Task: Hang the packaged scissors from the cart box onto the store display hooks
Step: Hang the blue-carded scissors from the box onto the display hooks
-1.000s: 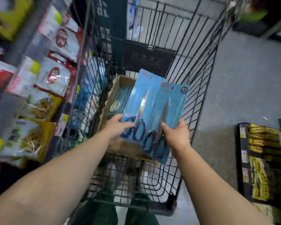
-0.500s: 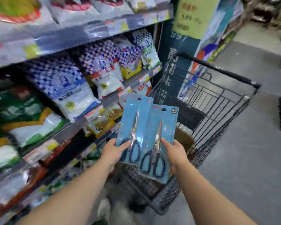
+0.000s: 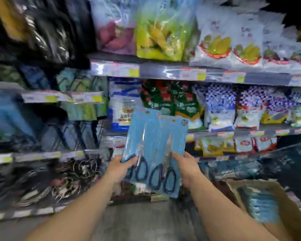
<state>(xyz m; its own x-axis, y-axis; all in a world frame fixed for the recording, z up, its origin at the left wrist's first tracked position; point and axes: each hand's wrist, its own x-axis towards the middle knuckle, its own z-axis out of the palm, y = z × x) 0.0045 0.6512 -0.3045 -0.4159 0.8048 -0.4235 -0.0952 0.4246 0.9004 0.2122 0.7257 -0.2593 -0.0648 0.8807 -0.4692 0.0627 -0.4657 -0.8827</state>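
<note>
Packaged scissors [image 3: 155,150], two blue cards overlapping with the right card in front, were held upright in front of the store shelves [image 3: 163,72], between both hands at their lower ends. Left hand [image 3: 119,168] gripped the lower left edge of the rear card, thumb laid across the front near the dark handle loops, fingers hidden behind the card. Right hand [image 3: 187,166] gripped the lower right edge of the front card, thumb on the front beside the blade, fingers wrapped behind. Both hands were closed on the packs; the cards stood above and between the hands, tops tilted slightly left, hang holes uppermost. Handle loops sat level with the hands; blades pointed up. Bagged goods [image 3: 221,108] filled the shelves directly behind the cards. Cardboard box [image 3: 276,193] lay at lower right, apart from the right forearm, with more blue packs [image 3: 257,204] inside. Frame was heavily motion-blurred; display hooks could not be made out.
</note>
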